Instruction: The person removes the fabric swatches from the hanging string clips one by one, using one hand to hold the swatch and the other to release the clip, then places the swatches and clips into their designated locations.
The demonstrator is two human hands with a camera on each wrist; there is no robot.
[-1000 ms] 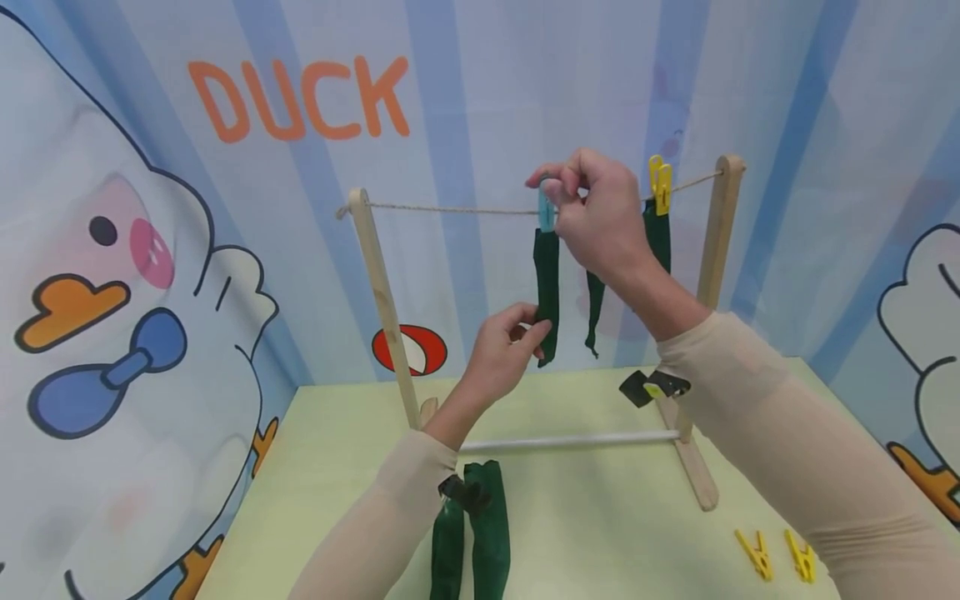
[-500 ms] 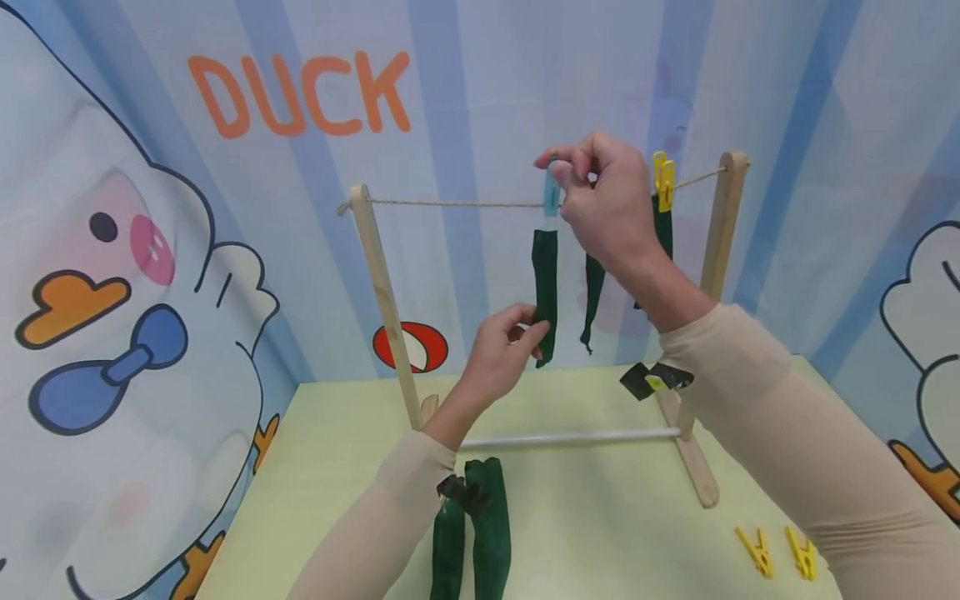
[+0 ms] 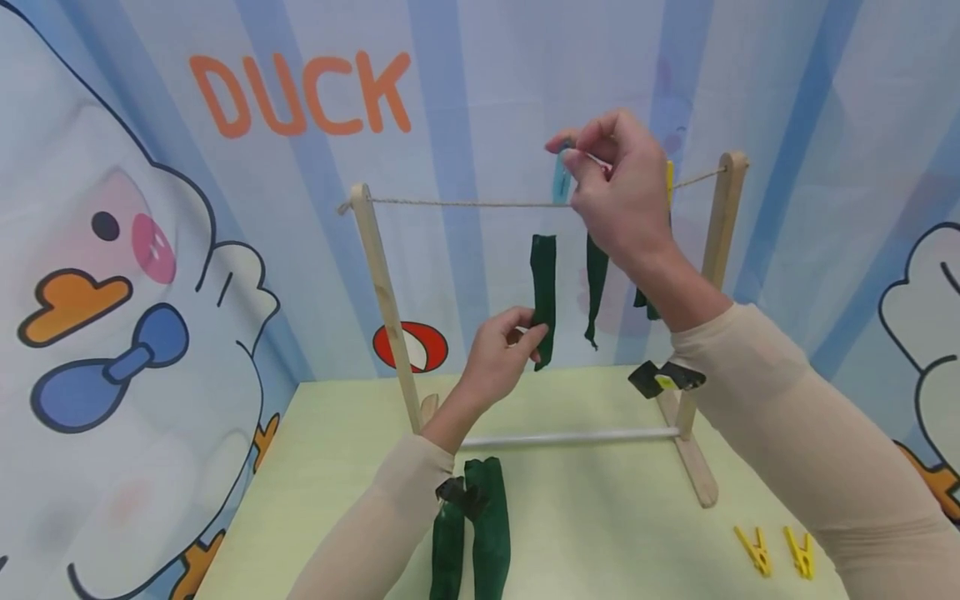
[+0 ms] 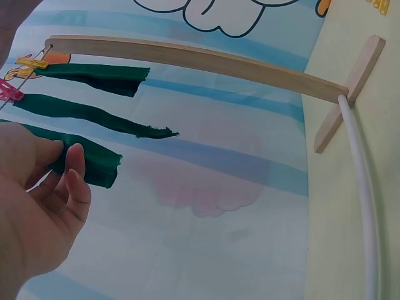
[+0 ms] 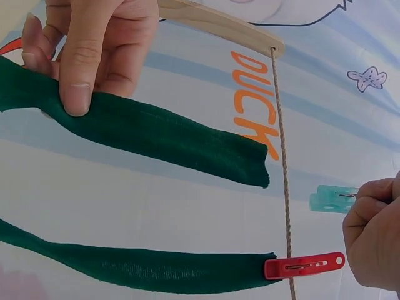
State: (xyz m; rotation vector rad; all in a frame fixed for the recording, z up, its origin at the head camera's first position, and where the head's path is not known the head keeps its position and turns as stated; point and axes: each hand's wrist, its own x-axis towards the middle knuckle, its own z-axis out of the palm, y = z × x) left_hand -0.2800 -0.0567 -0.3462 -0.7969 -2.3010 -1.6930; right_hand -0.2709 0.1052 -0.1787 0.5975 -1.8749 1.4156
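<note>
My left hand pinches a dark green cloth strip around its lower half, thumb in front. The strip's top end stands free, a little below the rope. Above the rope, my right hand grips a light blue clothespin between thumb and fingers; the right wrist view has this clothespin apart from both rope and strip. A second green strip hangs from the rope by a red clothespin. Beyond it, a yellow clothespin holds a third strip, partly hidden by my right hand in the head view.
The rope runs between two wooden posts, joined low down by a white rod. More green strips lie on the pale yellow table at the front. Two yellow clothespins lie at front right. A printed curtain stands behind.
My right hand has lifted the blue clothespin up and to the right, off the strip and the rope. The strip's top has dropped slightly below the rope; my left hand stays almost still.
</note>
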